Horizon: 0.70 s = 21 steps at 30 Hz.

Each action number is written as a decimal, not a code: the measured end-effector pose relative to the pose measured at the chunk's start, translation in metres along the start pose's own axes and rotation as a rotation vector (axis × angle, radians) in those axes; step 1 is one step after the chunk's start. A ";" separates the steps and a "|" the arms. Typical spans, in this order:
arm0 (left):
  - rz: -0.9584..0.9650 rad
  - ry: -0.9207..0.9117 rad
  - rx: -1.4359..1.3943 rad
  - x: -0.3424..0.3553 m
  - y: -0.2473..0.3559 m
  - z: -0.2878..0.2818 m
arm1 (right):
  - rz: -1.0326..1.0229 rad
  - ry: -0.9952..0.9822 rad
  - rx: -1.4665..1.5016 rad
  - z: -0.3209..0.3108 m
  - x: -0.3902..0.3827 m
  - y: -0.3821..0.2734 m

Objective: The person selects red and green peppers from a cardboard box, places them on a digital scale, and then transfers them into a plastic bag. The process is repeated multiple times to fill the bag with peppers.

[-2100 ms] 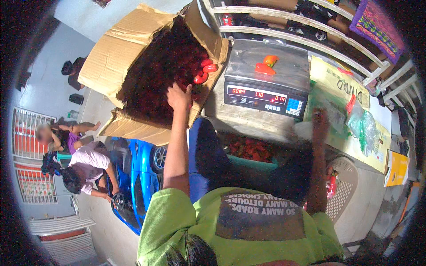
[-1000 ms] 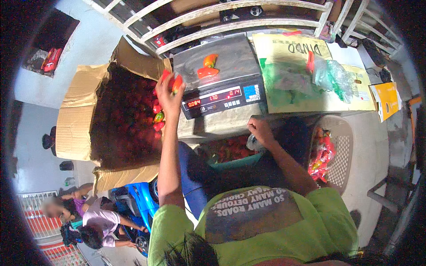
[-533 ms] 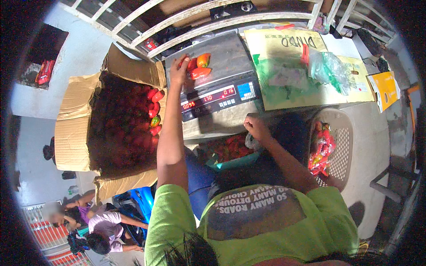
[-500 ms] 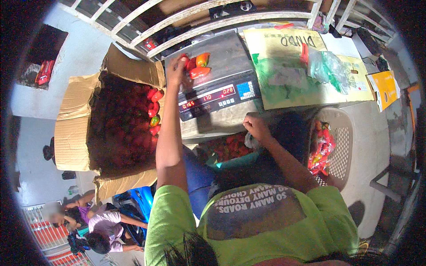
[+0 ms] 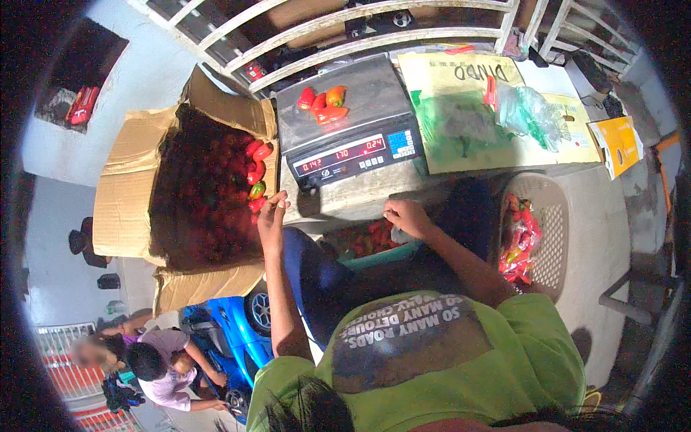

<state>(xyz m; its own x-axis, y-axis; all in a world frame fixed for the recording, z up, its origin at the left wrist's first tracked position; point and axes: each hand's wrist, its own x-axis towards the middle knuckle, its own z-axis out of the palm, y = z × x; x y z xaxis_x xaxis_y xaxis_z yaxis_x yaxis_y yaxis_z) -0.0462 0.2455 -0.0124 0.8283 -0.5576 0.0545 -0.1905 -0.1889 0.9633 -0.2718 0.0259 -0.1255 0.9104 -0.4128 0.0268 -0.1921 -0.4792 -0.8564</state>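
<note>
Several red and orange peppers [image 5: 331, 114] rest in a cluster on the dark plate of a digital scale [image 5: 345, 153] with a lit red display. My left hand [image 5: 271, 216] is in front of the scale's left corner, beside the open cardboard box [image 5: 128, 180]. Its fingers are apart, with nothing visible in them. The box holds many red peppers [image 5: 255, 171], its depth in shadow. To the right, my right hand [image 5: 407, 218] is closed on a crumpled clear plastic bag [image 5: 398, 235], mostly hidden below it. More peppers [image 5: 373, 240] lie in a greenish container under the table edge.
A beige plastic basket [image 5: 554, 237] with bagged red peppers stands right of my legs. Clear plastic bags [image 5: 529, 115] lie on yellow cardboard [image 5: 453, 155] beside the scale. White metal bars [image 5: 374, 47] run behind. A person [image 5: 162, 363] is near a blue toy car [image 5: 241, 331] at lower left.
My left hand has left the peppers on the scale and come back toward me, beside the box. The scale's readout has changed. My right hand stays about where it was.
</note>
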 end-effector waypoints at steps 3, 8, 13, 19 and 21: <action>0.031 -0.016 0.024 -0.003 -0.011 -0.006 | 0.017 -0.028 -0.070 0.004 0.000 0.015; 0.116 -0.062 0.058 0.011 -0.008 0.008 | 0.014 -0.053 -0.074 0.009 0.002 0.042; 0.304 -0.047 0.216 0.078 0.014 0.049 | 0.042 -0.110 -0.049 0.010 0.004 0.035; 0.409 0.091 0.737 0.191 0.045 0.104 | -0.092 -0.126 -0.142 0.007 0.011 0.039; 0.396 0.094 1.011 0.218 0.051 0.118 | -0.097 -0.086 -0.115 0.012 0.015 0.048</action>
<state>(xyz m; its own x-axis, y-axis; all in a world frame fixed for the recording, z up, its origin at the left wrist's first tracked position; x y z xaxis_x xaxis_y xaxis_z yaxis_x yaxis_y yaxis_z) 0.0623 0.0187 0.0172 0.6414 -0.6693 0.3750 -0.7624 -0.6109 0.2136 -0.2636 0.0057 -0.1726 0.9537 -0.2951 0.0576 -0.1384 -0.6009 -0.7872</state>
